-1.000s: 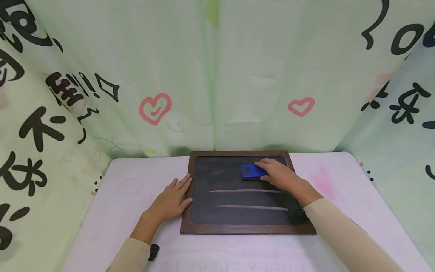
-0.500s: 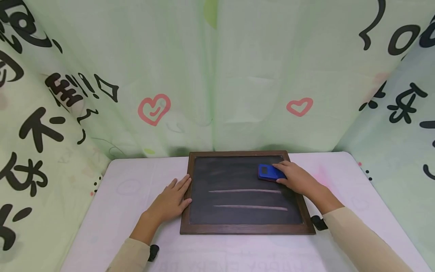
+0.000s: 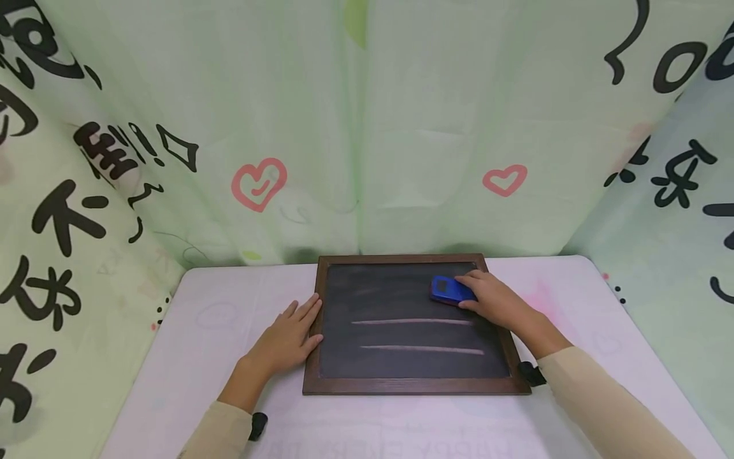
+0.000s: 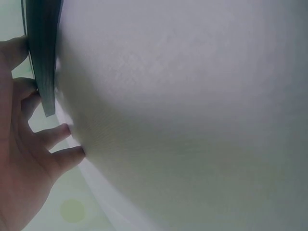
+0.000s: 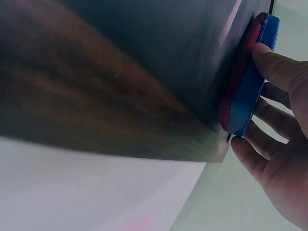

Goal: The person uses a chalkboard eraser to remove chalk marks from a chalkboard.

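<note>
Lt-green curtain (image 3: 424, 108) w/ pinkish-red hearts (image 3: 261, 189) behind wht table (image 3: 395, 424).

Pale green cloth (image 3: 424, 95) is hanging behind and beside a whitish table (image 3: 602, 312).
Two red hearts (image 3: 260, 187) are showing at the back, black lettering (image 3: 63, 231) is marking both sides, and a pink patch (image 3: 540, 294) is tinting the table's right.

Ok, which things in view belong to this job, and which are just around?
Part of the job:
blue eraser, in the right hand
blackboard, left hand at its frame
chalk lines

Background:
table under the board
printed green curtain
</note>
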`<state>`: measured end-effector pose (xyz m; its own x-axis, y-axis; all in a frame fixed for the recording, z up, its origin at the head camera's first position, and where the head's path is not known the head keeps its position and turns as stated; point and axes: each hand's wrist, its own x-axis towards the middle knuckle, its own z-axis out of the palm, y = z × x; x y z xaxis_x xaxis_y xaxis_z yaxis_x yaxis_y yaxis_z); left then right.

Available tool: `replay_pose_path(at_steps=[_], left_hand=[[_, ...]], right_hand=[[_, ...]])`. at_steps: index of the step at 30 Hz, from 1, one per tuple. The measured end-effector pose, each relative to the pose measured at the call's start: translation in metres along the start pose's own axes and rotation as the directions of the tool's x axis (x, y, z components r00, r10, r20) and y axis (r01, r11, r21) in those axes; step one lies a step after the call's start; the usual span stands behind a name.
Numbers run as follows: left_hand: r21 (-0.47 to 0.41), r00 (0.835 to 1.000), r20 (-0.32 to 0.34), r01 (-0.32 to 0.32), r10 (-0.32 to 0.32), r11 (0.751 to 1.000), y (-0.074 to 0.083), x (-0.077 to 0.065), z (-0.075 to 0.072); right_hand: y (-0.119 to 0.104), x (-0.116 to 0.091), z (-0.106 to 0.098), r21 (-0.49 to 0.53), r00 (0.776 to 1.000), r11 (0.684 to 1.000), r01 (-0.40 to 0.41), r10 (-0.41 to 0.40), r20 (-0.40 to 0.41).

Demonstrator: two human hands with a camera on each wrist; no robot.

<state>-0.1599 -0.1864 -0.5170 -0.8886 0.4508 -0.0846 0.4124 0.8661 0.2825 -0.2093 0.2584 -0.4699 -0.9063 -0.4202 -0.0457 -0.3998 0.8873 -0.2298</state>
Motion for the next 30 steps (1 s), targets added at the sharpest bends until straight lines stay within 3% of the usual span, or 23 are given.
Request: replay_pose_path(at_steps=[15, 30], left_hand=[[-0.007, 1.000, 0.004, 0.003, -0.003, 1.000, 0.001, -0.002, -0.003], [-0.007, 1.000, -0.001, 0.001, -0.001, 1.000, -0.001, -0.001, 0.002]], right_hand=[[-0.043, 0.030, 0.009, -0.021, 0.996, 0.997, 0.073, -0.072, 0.049], [-0.106, 0.074, 0.023, -0.099, 0.984, 0.987, 0.129, -0.115, 0.136]])
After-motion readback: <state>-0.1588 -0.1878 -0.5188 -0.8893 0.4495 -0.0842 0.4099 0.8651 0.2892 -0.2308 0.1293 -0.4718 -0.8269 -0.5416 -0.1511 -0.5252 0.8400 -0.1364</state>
